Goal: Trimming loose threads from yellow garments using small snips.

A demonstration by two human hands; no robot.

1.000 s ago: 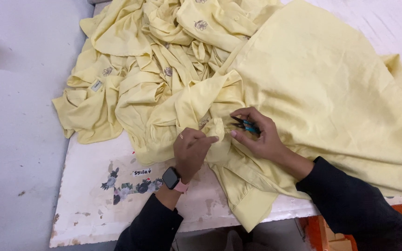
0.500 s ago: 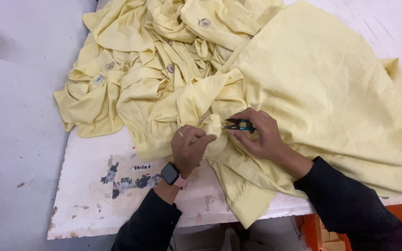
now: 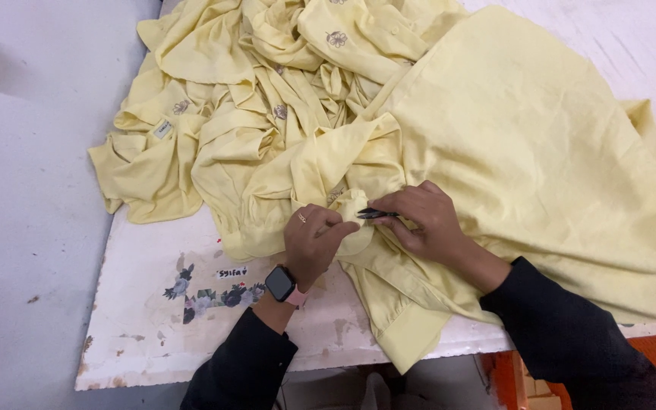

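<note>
A: What is being held right now?

B: A bunched fold of a pale yellow garment (image 3: 358, 220) is being pinched in the left hand (image 3: 314, 241), fingers closed tight round the cloth. A small dark thread snipper (image 3: 377, 214) is being gripped in the right hand (image 3: 427, 222), fingers curled shut about it, its tip being pointed toward nine o'clock at the fold.

A: And where is that garment lying?

B: It is being spread across the white worktable (image 3: 153, 334), from the centre out toward three o'clock, with its hem being let hang over the near edge at six o'clock.

A: How is the cloth likely to handle?

B: It is being judged light, soft and limp; it is creasing and slumping wherever it is left unsupported. A firm pinch close to the working spot, as is being done now, is probably the best hold, since a loose grasp would likely let the fabric slide and bunch.

A: What is being counted?

B: Two hands, one snipper, one smartwatch (image 3: 281, 284) with a pink strap being worn on the left wrist. One heap of matching yellow garments (image 3: 252, 114) is being piled toward eleven o'clock; the single pieces in it cannot be counted, being too tangled. Small embroidered flowers are being shown on several of them.
</note>
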